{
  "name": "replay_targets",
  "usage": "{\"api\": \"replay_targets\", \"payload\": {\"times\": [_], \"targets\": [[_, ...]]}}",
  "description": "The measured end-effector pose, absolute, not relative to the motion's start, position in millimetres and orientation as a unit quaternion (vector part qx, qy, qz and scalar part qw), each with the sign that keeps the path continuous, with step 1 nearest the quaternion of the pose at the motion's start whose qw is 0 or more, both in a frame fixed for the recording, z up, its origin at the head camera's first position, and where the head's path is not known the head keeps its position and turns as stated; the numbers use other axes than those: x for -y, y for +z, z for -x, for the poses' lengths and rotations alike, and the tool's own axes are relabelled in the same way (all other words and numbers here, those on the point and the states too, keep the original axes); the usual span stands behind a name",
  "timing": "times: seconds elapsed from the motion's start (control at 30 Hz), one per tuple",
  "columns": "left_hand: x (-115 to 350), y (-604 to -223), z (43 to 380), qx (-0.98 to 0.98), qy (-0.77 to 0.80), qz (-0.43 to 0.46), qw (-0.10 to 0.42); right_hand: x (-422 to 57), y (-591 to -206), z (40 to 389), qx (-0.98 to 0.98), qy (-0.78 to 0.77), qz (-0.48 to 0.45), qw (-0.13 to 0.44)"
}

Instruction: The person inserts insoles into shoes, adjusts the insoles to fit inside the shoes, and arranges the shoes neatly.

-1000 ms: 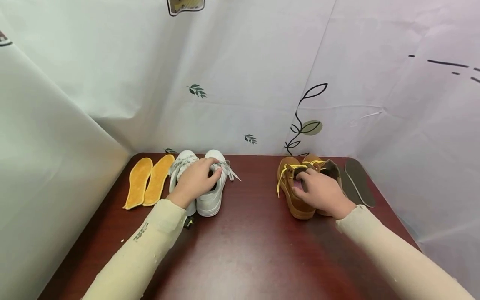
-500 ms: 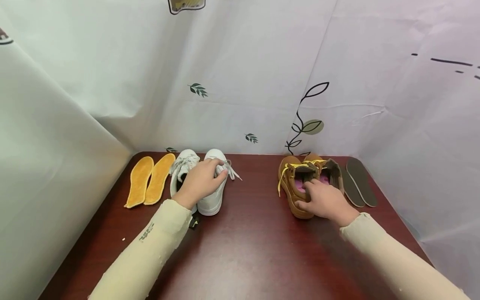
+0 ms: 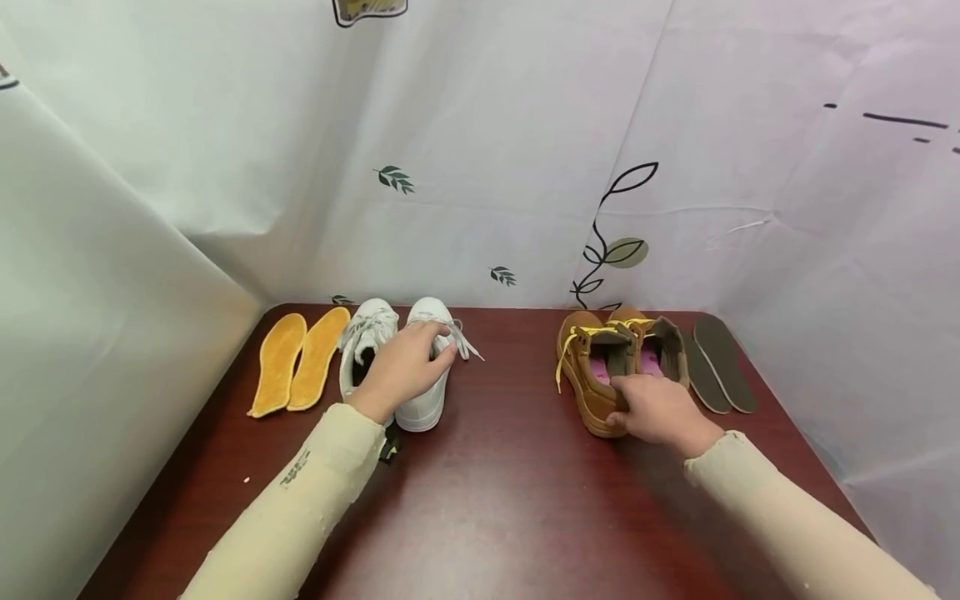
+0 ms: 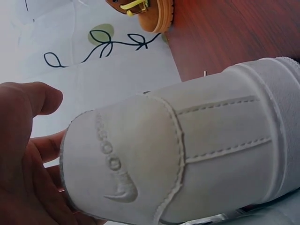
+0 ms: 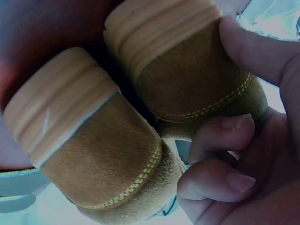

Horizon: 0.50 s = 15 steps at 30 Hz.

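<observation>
Head view of both my hands above the desk (image 3: 480,500); white shoes (image 3: 425,410) stand towards 11 o'clock and brown shoes (image 3: 585,392) towards 1 o'clock, each pair side by side with toes at 12; yellow insoles (image 3: 312,371) lie at the 9 o'clock side of the white pair, grey insoles (image 3: 726,367) at the 3 o'clock side of the brown. My left hand (image 3: 405,367) arches over the 3 o'clock shoe of the white pair, thumb apart, fingers loose; my right hand (image 3: 660,408) is at the heels of the brown pair, fingers loosely bent; neither appears to grip anything, and whether they touch I cannot tell. Judged from the layout, the shoes are in place; both insole pairs lie outside them; pink lining (image 3: 649,364) shows inside the brown pair; what adjusting is left cannot be told.
</observation>
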<state>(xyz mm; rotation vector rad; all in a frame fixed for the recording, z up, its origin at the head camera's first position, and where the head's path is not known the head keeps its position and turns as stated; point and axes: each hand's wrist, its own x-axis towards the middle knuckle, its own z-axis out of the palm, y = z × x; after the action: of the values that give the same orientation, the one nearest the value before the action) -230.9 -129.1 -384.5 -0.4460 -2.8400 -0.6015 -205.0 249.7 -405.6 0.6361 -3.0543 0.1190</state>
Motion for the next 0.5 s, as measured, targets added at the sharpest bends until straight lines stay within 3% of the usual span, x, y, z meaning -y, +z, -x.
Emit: {"api": "replay_targets", "payload": {"times": [0.5], "targets": [[125.9, -391.0, 229.9, 0.957, -0.195, 0.189, 0.104, -250.8, -416.5, 201.6, 0.975, 0.079, -0.200, 0.048]]}}
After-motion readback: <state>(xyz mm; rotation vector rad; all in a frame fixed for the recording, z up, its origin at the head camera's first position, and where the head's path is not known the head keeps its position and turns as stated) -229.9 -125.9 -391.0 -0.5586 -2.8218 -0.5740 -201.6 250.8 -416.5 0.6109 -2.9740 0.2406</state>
